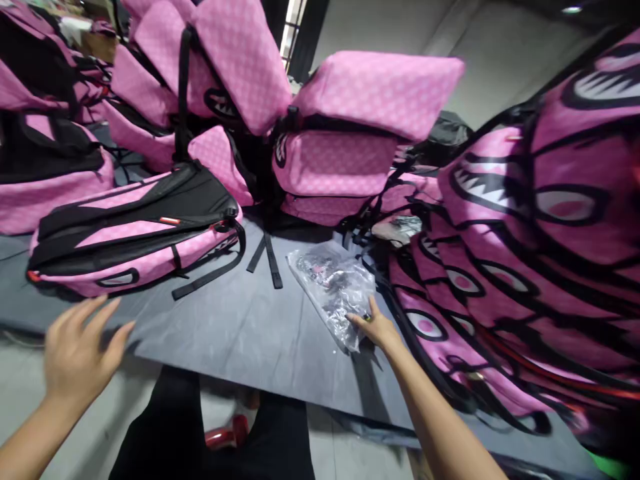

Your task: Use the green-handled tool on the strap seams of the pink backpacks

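Observation:
On the left, my left hand (80, 353) hangs over the table's near edge, fingers apart and holding nothing. Just beyond it lies a pink and black backpack (135, 233), its straps side up and a printed eye on its near side. My right hand (375, 325) is at the right edge of a clear plastic bag (333, 287), with one digit across the film and the others partly hidden. Dark items show through the film, but I cannot make out what they are. The bag lies on the grey tabletop (225, 340).
Pink checked backpacks (345, 160) pile up along the back. Another stack of backpacks (500, 267), with shark-mouth and eye prints, leans close on the right beside my forearm. Loose black straps (273, 260) lie on the table. A red object (227, 435) shows below the table, by my legs.

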Available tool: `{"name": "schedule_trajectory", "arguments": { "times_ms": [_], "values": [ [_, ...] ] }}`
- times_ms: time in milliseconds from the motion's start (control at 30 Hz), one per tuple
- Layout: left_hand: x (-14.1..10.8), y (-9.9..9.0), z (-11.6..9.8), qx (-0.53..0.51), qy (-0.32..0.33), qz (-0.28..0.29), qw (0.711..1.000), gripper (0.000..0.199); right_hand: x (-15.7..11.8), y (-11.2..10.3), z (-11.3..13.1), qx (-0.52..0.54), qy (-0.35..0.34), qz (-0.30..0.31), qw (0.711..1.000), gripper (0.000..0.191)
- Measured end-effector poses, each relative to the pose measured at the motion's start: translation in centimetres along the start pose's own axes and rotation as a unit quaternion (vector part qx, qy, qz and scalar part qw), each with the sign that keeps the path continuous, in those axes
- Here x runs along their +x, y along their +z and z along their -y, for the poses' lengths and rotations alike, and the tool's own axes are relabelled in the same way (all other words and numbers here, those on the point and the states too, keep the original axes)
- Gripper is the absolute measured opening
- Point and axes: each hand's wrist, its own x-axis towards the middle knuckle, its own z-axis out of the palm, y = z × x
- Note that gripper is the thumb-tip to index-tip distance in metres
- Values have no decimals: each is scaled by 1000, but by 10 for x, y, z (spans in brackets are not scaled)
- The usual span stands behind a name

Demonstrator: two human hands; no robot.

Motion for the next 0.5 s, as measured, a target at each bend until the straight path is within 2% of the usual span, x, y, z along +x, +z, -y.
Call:
{"name": "schedule_trajectory", "arguments": {
  "times_ms": [33, 133, 200, 267, 367, 500],
  "values": [
    [29, -1, -11, 21, 43, -16, 999, 65, 5, 10, 5, 1, -6, 6, 1000, 82],
    [112, 7, -41, 89, 87, 3, 992, 72, 13, 29, 22, 9, -37, 4, 999, 71],
    [154, 18, -50, 117, 83, 49, 988, 84, 21, 36, 33, 20, -66, 5, 998, 65],
    [181, 32, -47, 138, 65, 126, 980, 96, 33, 40, 45, 29, -95, 8, 995, 61],
    [192, 46, -31, 176, 64, 205, 961, 96, 52, 41, 72, 27, -139, 10, 990, 55],
    [170, 51, -11, 212, 116, 192, 951, 101, 61, 38, 123, -3, -206, 18, 978, 57]
  ]
}}
